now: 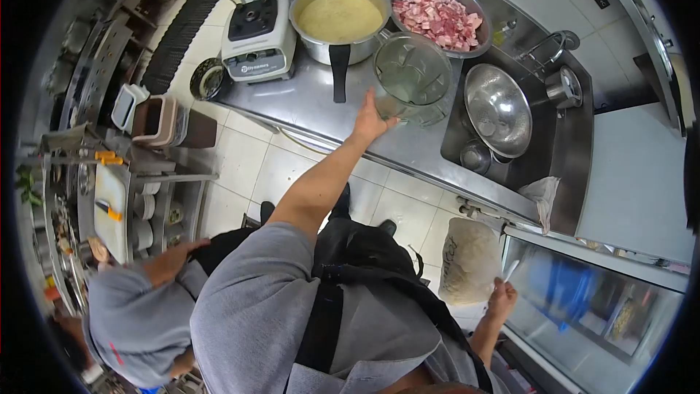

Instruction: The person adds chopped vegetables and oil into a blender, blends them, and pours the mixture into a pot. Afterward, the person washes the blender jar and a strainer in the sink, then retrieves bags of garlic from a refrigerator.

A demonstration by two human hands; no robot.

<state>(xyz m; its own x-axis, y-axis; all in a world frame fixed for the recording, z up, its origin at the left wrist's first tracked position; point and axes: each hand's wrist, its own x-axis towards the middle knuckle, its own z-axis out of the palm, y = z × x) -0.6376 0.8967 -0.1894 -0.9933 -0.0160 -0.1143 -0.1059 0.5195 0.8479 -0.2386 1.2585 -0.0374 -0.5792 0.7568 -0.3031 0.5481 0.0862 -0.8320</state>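
My left hand [373,122] is at the lower left side of a clear blender jar [412,76], thumb and fingers against its wall. The jar is at the counter's front edge, beside a pot of yellowish liquid [340,18] with a black handle. Left of the pot is the white blender base [259,47], with no jar on it. My right hand [502,298] is low at the right, fingers closed round a slim white object [512,271]. Close to it is a clear plastic bag with writing [467,263]; whether the hand touches the bag I cannot tell.
A bowl of cut raw meat [437,16] stands behind the jar. The sink [561,153] at the right holds a metal colander [498,109]. A glass-fronted cabinet [590,292] is at the lower right. Another person [146,314] works at the lower left, near shelves with orange-handled knives.
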